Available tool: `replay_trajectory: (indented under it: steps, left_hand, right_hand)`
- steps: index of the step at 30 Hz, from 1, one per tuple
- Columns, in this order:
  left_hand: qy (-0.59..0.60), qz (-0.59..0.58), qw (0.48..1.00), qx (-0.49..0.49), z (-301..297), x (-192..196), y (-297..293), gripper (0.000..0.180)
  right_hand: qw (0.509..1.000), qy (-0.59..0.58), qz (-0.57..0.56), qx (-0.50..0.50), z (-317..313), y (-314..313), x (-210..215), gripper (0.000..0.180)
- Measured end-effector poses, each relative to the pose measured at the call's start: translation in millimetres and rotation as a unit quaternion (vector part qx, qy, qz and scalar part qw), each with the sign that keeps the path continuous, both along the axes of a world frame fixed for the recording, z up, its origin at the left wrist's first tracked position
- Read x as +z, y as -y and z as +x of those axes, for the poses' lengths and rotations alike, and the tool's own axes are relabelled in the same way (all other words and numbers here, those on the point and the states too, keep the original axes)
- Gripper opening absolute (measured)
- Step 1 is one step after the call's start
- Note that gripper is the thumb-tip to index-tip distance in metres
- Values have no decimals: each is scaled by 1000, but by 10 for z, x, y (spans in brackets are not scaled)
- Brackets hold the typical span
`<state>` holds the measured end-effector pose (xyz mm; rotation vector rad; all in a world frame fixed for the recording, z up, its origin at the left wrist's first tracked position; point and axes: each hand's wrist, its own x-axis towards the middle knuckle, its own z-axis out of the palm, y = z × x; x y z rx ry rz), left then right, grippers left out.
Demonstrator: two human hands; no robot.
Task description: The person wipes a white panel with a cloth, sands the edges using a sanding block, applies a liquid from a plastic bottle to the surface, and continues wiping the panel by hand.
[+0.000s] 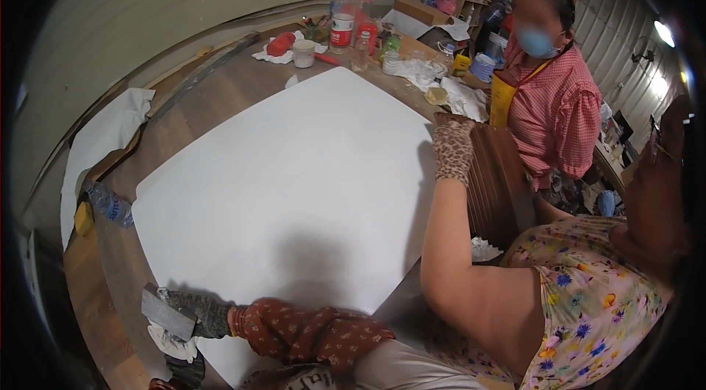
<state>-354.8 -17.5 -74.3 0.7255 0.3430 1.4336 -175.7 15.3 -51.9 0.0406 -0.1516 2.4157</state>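
Observation:
A large white panel (294,169) with rounded corners lies flat in front of me. At its near left edge my right hand (207,314), in a grey knitted glove, is closed around a grey rectangular block (168,313) that looks like a sanding block. My right arm, in a red-brown patterned sleeve, reaches leftward across the panel's near side. Just below, my left hand (187,369) wears a dark glove and seems closed on a crumpled white cloth (173,342); its fingers are mostly hidden.
At the right, a co-worker's leopard-print glove (452,151) rests on a brown ribbed panel (496,176). Another person (548,96) in a checked shirt stands behind. Plastic bottles (342,22), a cup (303,54) and papers crowd the far side. A crushed bottle (110,202) lies left.

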Motion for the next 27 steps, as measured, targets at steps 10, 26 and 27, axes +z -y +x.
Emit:
replay_trajectory:
  steps: [10, 26, 27]
  left_hand:
    - [-296, -1, 935, 197, -89, -2, 114, 69]
    - [-370, 10, 903, 220, -55, -76, 146, 69]
    - [-374, 11, 901, 220, -48, -74, 137, 69]
  right_hand:
    - [999, 43, 12, -1, 83, 19, 121, 36]
    - [991, 13, 125, -40, -126, -59, -265, 46]
    - [991, 13, 124, -39, -137, -60, -309, 46]
